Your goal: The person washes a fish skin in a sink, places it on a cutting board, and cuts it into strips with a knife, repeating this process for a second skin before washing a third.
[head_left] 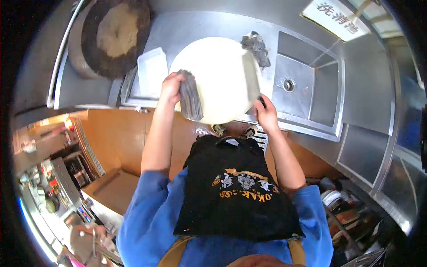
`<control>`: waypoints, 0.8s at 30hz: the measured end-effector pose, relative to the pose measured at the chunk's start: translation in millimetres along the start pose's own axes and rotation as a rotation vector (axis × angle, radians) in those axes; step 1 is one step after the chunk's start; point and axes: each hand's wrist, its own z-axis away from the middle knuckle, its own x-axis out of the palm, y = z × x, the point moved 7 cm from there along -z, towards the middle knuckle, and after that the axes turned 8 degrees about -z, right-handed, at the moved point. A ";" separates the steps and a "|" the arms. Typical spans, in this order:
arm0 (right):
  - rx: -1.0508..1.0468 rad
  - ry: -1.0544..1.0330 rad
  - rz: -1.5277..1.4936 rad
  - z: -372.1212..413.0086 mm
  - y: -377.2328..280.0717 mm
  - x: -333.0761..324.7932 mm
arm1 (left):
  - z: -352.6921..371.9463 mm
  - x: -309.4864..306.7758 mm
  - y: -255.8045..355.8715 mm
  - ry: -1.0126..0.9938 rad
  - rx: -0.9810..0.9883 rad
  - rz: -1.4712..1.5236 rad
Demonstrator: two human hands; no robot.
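A large round white cutting board [213,62] lies on the steel counter, its near edge at the counter front. My left hand [171,87] is closed on a folded dark grey cloth [191,98], which hangs down over the board's left side. At the board's lower right edge, my right hand [266,115] is wrapped round the black handle of what looks like a broad-bladed knife [252,73]; its pale blade overlaps the board's right side. Beyond the board, a crumpled grey cloth [256,50] rests on the counter.
A steel sink basin [296,84] with a drain is on the right. To the left stand a white rectangular tray [152,71] and a thick round wooden chopping block [116,31]. A white sign [336,18] hangs at the upper right. The brown floor [120,138] shows behind the counter edge.
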 end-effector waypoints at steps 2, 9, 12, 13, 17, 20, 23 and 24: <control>-0.512 0.427 0.386 13.7 33.0 -75.5 | 24.4 9.7 42.5 -0.119 0.080 0.033; -0.016 0.448 -0.379 98.3 58.0 -222.4 | 30.1 93.3 129.1 -0.323 0.354 0.212; 0.229 0.298 -0.369 125.5 60.2 -220.4 | 10.1 127.9 123.1 -0.428 0.387 0.132; 0.293 0.285 -0.395 132.1 61.7 -220.3 | 4.5 132.4 113.9 -0.464 0.388 0.071; 0.483 0.326 -0.492 104.0 92.7 -245.3 | 10.5 110.8 50.3 -0.439 0.361 -0.613; 0.082 0.596 0.112 -2.0 103.5 -316.2 | 14.9 41.3 -22.9 -0.420 0.613 -1.189; -0.051 0.619 0.309 -1.8 39.7 -308.9 | 40.2 -12.0 -30.1 -0.128 0.696 -1.186; 0.054 0.461 0.115 34.3 12.7 -279.2 | 44.9 -18.8 -27.8 0.000 0.667 -1.206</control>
